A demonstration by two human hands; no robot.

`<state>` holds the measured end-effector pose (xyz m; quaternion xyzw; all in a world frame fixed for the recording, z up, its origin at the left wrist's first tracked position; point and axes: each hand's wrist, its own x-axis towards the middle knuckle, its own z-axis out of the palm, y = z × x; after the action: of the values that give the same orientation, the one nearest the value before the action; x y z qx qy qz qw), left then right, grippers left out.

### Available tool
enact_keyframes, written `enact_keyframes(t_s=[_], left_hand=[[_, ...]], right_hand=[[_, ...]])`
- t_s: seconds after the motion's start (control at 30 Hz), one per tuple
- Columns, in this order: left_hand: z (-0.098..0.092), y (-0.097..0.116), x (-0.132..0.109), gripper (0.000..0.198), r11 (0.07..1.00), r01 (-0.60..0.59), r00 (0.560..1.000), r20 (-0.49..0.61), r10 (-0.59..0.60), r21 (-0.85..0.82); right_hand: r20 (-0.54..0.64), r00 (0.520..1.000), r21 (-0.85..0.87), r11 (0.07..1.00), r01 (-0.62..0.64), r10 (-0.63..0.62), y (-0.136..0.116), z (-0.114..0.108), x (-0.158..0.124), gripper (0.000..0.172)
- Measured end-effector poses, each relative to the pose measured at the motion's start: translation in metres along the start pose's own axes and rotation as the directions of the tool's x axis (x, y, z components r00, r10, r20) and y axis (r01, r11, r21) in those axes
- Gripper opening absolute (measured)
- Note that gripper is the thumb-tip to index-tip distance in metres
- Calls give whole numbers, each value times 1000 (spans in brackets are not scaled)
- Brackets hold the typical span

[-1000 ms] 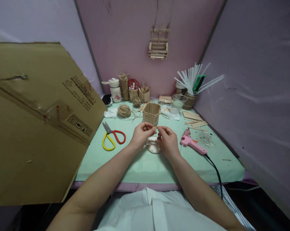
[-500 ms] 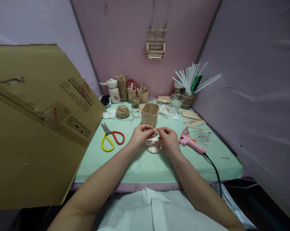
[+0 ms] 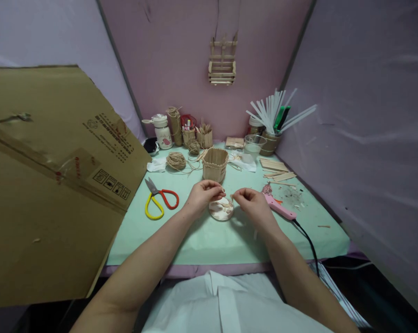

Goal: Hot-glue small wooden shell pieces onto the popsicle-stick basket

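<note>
Over a round white dish (image 3: 220, 216) my left hand (image 3: 204, 198) is closed in a pinch, with a tiny tan bit showing at its fingertips, too small to name. My right hand (image 3: 255, 208) pinches a small pale tan piece (image 3: 231, 197) just right of the dish. Brownish, thin fragments lie on the dish. Directly behind my left hand stands a wooden-stick cup (image 3: 215, 167) with a braided rim. A pink glue gun (image 3: 280, 208) lies beyond my right hand, partly covered by it.
Scissors (image 3: 156, 192) with red and yellow handles lie at left, beside a large cardboard sheet (image 3: 56, 194). Twine (image 3: 176, 161), a bottle (image 3: 163, 134) and stick holders line the back. Flat wooden sticks (image 3: 273, 165) and a pot of white glue sticks (image 3: 273, 111) are at right.
My hands have parted: the right has moved right and slightly down, with a small pale piece in its fingertips. My left hand has stayed nearly in place above the dish.
</note>
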<state>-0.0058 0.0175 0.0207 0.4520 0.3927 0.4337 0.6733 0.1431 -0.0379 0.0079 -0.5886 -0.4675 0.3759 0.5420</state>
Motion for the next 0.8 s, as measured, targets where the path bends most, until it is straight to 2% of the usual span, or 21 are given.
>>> enact_keyframes(t_s=[0.07,0.13,0.27,0.37,0.47,0.57,0.67,0.73,0.8], left_hand=[[-1,-2,1,19,1000,-5,1000,11,5,4],[-2,-4,2,19,1000,-9,1000,25,9,10],[-4,-7,4,19,999,-16,999,35,15,29],[-5,-7,5,21,999,-18,999,42,16,39],[-6,-8,6,23,999,-11,998,59,8,42],[-7,-9,6,23,999,-7,996,85,5,31],[-7,-10,6,24,1000,4,994,109,-6,21],[-7,-11,7,24,1000,15,993,113,-17,17],[-8,-10,7,24,1000,24,993,112,-25,15]], right_hand=[[168,986,-224,973,63,-25,-1,-13,-12,13],[284,958,-413,896,163,-43,0,-19,-25,11],[346,936,-623,728,287,-73,3,-18,-42,13],[358,931,-661,686,306,-71,2,-17,-44,17],[326,937,-668,671,323,-126,1,-31,-37,25],[182,949,-724,618,307,-259,8,-59,-22,25],[50,933,-864,454,219,-355,26,-93,-4,31],[16,944,-919,368,144,-330,42,-110,5,38],[38,965,-933,338,127,-258,55,-119,12,37]])
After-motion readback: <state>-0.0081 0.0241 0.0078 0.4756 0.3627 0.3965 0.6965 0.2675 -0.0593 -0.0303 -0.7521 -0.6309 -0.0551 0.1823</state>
